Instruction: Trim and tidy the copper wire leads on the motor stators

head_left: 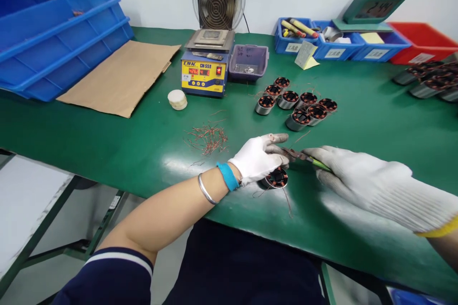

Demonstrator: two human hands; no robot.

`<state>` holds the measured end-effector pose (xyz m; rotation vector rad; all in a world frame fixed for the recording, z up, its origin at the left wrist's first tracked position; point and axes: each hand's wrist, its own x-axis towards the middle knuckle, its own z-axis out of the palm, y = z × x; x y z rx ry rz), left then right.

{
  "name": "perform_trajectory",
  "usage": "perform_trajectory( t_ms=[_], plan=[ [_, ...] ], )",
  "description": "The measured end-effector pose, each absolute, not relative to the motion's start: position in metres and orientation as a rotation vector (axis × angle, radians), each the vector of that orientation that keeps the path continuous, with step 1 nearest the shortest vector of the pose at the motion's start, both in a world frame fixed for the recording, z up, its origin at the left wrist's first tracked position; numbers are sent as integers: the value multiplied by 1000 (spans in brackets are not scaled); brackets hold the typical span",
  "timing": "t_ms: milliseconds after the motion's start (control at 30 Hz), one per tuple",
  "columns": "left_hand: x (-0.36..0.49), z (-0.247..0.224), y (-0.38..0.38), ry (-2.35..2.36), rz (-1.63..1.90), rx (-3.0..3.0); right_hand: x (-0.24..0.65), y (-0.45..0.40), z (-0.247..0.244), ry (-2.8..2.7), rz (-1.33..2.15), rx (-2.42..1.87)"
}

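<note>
Copper-wound core [277,179]: located on the green tabletop [250,214], close to the near edge, wound end facing up, with loose wire ends lying beside it. The left hand [255,158], in a white glove, is directly above and beside the core, partly covering it. Its fingers are extended and slightly bent toward the tips of the pliers; whether they pinch a wire cannot be told. The right hand [361,176], in a white knit glove with a yellow cuff edge, is closed around the green-handled pliers [308,157], whose head points left to the left hand's fingertips. The plier jaws are too small to assess.

Beyond the hands stands a group of similar cores [298,120], wound ends up. A loose pile of copper wire offcuts [209,139] lies to the left of this group. Farther back are a round white pad [177,99], a blue-and-yellow unit marked CM 558 [203,76] and, just beside the unit, a purple bin [266,61] containing small pieces. A fan [216,5] stands behind the unit.
</note>
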<state>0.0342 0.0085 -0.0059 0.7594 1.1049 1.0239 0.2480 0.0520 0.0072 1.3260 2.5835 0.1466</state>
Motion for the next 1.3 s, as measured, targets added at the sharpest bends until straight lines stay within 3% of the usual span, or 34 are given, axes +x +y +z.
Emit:
perform_trajectory(
  t_ms=[100,233,367,500,600,767,900,1067,1300],
  plan=[
    [35,-8,9,1129,1004,785,243,52,6,2478,223,1312],
    [33,-17,8,1216,982,924,244,59,11,2471,60,1333],
    [17,-12,-1,1400,1015,1610,258,57,10,2514,-174,1528],
    [3,8,-16,1224,502,2370,270,41,1,2398,-191,1861],
    [3,18,-24,1303,242,2442,275,29,-5,2345,-35,1889],
    [14,25,-30,1742,240,2369,279,23,-4,2421,150,1653],
    [23,26,-31,1901,157,2156,275,12,-5,2828,221,1620],
    [31,19,-28,1912,138,2056,238,-6,-17,3144,-219,1281],
    [34,13,-27,1907,176,2064,193,34,-18,2661,-1473,1958]
  ],
)
